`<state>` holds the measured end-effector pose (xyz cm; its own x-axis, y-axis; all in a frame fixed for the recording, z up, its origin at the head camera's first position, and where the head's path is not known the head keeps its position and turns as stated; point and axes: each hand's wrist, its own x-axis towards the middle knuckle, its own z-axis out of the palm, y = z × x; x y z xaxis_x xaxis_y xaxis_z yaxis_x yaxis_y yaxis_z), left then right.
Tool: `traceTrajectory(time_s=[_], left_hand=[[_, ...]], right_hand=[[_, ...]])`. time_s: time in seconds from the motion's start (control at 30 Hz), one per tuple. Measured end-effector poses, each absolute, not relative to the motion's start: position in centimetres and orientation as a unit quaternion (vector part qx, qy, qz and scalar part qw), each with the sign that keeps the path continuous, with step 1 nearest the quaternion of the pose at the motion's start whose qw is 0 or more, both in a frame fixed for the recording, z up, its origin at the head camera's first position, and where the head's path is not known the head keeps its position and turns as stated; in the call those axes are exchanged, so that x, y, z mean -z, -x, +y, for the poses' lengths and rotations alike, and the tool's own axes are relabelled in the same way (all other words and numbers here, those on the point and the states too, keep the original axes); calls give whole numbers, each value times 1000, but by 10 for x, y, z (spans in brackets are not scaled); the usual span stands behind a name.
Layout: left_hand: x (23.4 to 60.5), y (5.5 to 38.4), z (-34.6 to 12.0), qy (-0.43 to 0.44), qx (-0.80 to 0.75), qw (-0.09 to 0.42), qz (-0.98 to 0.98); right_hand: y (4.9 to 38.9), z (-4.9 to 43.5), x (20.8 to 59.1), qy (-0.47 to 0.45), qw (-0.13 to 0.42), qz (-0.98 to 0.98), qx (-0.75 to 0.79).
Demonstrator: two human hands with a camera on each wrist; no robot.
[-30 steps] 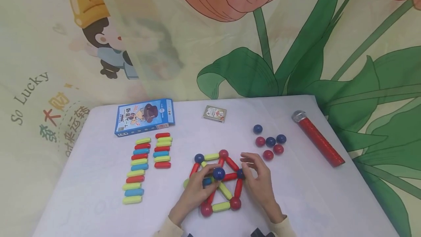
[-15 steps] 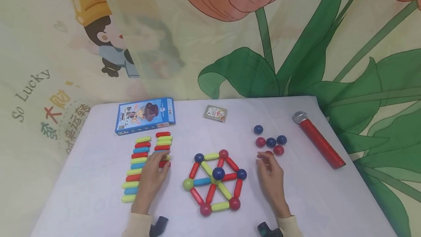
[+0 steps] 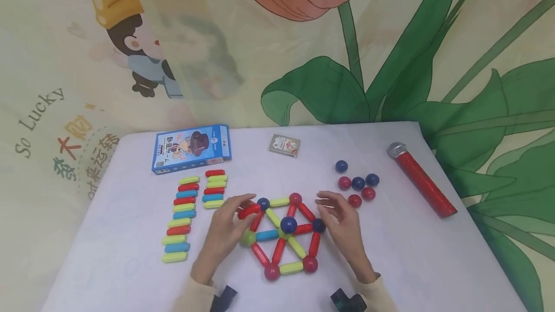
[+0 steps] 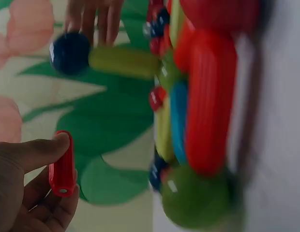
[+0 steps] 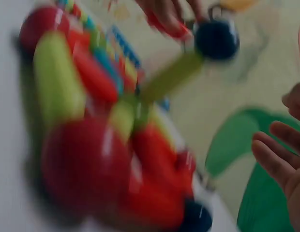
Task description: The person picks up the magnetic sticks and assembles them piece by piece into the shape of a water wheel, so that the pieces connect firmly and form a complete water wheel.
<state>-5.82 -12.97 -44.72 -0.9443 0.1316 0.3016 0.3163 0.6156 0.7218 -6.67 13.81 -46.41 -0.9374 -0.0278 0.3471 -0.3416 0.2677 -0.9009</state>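
Observation:
My left hand (image 3: 224,232) pinches a red magnetic rod (image 4: 63,166) between thumb and fingers, raised above the left side of a hexagonal frame of rods and balls. A light-green ball (image 4: 196,195) is that frame's left corner. From its green centre ball (image 4: 170,72) a yellow-green rod (image 4: 123,61) stands upright, with a blue ball (image 3: 288,225) on top. My right hand (image 3: 344,230) is beside the frame's right corner, a dark blue ball (image 3: 319,226). Its fingers are loosely bent and hold nothing in the right wrist view.
Two columns of loose rods (image 3: 178,230) lie on the left. Several loose balls (image 3: 358,183) lie at right, near a red tube with a silver end (image 3: 422,182). Behind are a blue box (image 3: 191,149) and a small card box (image 3: 284,145).
My left hand let go near the central upright, went left to the rod columns, and came back with a red rod. My right hand moved away right, then returned beside the frame.

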Motion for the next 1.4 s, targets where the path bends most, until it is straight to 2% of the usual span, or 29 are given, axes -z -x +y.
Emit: traceTrajectory(time_s=[0.1, 0.2, 0.33, 0.5, 0.63, 0.73, 0.87, 1.13, 1.23, 1.33, 1.4], left_hand=[[430, 59, -101, 212, 444, 122, -862], [422, 61, -81, 260, 445, 136, -846], [422, 61, -69, 269, 451, 121, -842], [432, 55, -68, 253, 458, 29, -852], [440, 53, -70, 225, 473, -3, -852], [444, 53, -70, 217, 489, 5, -845], [448, 53, -68, 222, 498, 4, -839], [448, 54, -79, 189, 502, 0, -844], [452, 58, -104, 146, 500, 33, -853], [458, 63, -139, 73, 467, 92, -876], [463, 63, -160, 21, 422, 112, -900]], right_hand=[[64, 118, 446, -211, 77, -745, -629], [62, 106, 439, -241, 59, -721, -647], [62, 111, 441, -202, 79, -712, -668], [61, 132, 450, -110, 108, -721, -676], [58, 140, 457, -81, 86, -723, -681], [55, 138, 460, -80, 53, -718, -690], [52, 133, 461, -70, 38, -713, -697], [53, 137, 460, -54, 61, -738, -670], [55, 146, 462, -41, 82, -749, -656], [56, 157, 466, -24, 100, -752, -651], [56, 165, 469, -5, 110, -751, -651]])
